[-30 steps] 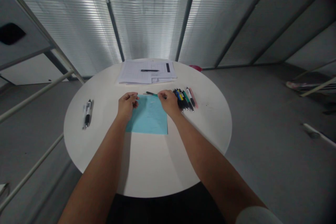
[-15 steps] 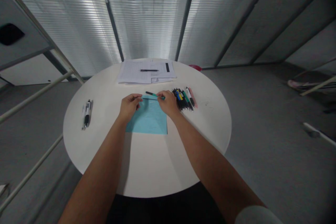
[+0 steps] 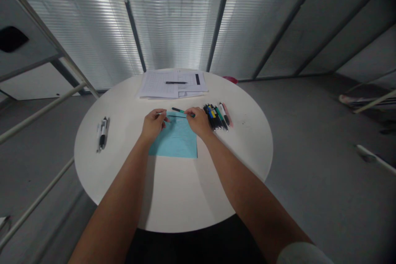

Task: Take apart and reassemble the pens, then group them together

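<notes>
A green and black pen (image 3: 178,110) is pinched in my right hand (image 3: 198,121), its black end pointing up and to the left. My left hand (image 3: 153,124) is closed at the upper left of a light blue sheet of paper (image 3: 175,142); what its fingertips pinch, if anything, is too small to make out. Between the hands a thin dark line crosses the top of the sheet; I cannot tell whether it is a shadow or a thin object. Just right of my right hand lies a row of several pens (image 3: 217,116) in black, blue, yellow and green.
On the round white table (image 3: 182,198), papers (image 3: 159,84) lie at the back with a black pen (image 3: 176,83) on top. White and black pens (image 3: 103,134) rest at the left. A pale metal rail (image 3: 40,109) runs beside the table on the left.
My left hand's fingers have shifted slightly at the sheet's upper left corner. The right hand and its pen stay almost in place.
</notes>
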Demonstrator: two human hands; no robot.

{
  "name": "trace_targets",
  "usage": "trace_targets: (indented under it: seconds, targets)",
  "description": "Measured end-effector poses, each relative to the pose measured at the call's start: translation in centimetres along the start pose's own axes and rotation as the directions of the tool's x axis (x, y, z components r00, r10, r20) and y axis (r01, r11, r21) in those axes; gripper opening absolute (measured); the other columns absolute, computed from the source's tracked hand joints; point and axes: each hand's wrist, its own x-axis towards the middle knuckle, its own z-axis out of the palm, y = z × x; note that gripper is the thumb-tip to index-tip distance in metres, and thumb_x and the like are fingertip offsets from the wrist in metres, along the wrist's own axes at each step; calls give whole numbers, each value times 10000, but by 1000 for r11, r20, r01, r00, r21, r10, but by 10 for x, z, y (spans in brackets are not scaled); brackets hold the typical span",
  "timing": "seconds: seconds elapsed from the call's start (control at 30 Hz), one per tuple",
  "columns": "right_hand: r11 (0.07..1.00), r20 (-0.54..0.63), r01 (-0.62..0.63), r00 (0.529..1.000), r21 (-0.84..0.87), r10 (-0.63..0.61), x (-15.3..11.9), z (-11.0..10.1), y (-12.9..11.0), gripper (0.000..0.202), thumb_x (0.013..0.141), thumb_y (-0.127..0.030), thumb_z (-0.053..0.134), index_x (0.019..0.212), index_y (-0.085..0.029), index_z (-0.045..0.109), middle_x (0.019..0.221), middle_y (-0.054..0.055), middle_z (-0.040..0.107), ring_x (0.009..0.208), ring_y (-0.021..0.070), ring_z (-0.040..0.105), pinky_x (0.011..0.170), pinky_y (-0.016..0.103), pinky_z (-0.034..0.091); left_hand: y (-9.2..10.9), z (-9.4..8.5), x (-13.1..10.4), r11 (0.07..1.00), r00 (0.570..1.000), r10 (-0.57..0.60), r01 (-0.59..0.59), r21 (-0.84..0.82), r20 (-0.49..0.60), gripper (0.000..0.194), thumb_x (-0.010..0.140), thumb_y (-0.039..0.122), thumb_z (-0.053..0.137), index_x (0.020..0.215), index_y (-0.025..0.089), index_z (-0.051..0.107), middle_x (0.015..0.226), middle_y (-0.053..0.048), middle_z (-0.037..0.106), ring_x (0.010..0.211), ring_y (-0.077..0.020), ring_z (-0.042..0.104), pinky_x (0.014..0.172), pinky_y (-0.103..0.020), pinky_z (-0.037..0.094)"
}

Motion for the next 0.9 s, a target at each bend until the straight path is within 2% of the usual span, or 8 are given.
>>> trace_targets:
  seconds: [0.17, 0.33, 0.47, 0.63, 0.73, 0.9]
  targets:
    - [999, -37, 16, 999, 31, -15, 1, 1, 1, 239, 771, -117, 512, 869, -227, 700, 906, 24, 684, 908, 192, 601, 896, 360, 445, 0, -2, 2, 994, 991, -21, 7, -109, -132, 283, 787, 438, 649, 790, 199, 497, 506, 38, 542, 388, -81, 448, 398, -189, 309]
    - [998, -64, 14, 998, 53, -10, 1, 2, 3, 249, 769, -113, 505, 901, -216, 690, 918, 28, 683, 906, 187, 604, 897, 351, 447, 0, -4, 3, 988, 991, -14, -7, -156, -136, 291, 739, 431, 691, 724, 180, 544, 490, 52, 460, 385, -69, 396, 376, -200, 275]
    - [998, -79, 5, 997, 58, -1, 2, 3, 4, 250, 766, -108, 506, 895, -214, 692, 911, 26, 682, 909, 189, 599, 898, 350, 447, 0, -5, 4, 975, 991, -47, 19, -223, -123, 258, 734, 382, 666, 840, 148, 641, 563, 31, 498, 414, -68, 424, 377, -202, 279]
    - [998, -73, -8, 997, 56, 12, 2, 4, 5, 255, 765, -112, 505, 895, -223, 694, 927, 26, 678, 919, 195, 595, 896, 356, 451, 2, -6, 3, 963, 993, -94, 75, -258, -65, 315, 714, 329, 633, 977, 155, 635, 710, -25, 624, 444, -82, 490, 387, -209, 310]
    - [998, -81, 1, 997, 58, 4, 2, 4, 5, 253, 762, -112, 505, 890, -223, 693, 914, 23, 676, 914, 194, 595, 892, 353, 452, 3, -2, 1, 976, 995, -65, 48, -214, -73, 354, 698, 275, 646, 1036, 204, 569, 810, -43, 680, 505, -104, 540, 418, -209, 346]
    - [998, -55, -8, 998, 58, 11, 3, 4, 6, 252, 760, -112, 512, 894, -224, 693, 927, 28, 678, 916, 194, 597, 902, 359, 448, 4, 3, -5, 999, 996, 51, -51, -2, -76, 186, 707, 283, 701, 833, 204, 590, 874, -77, 694, 688, -144, 592, 518, -218, 402]
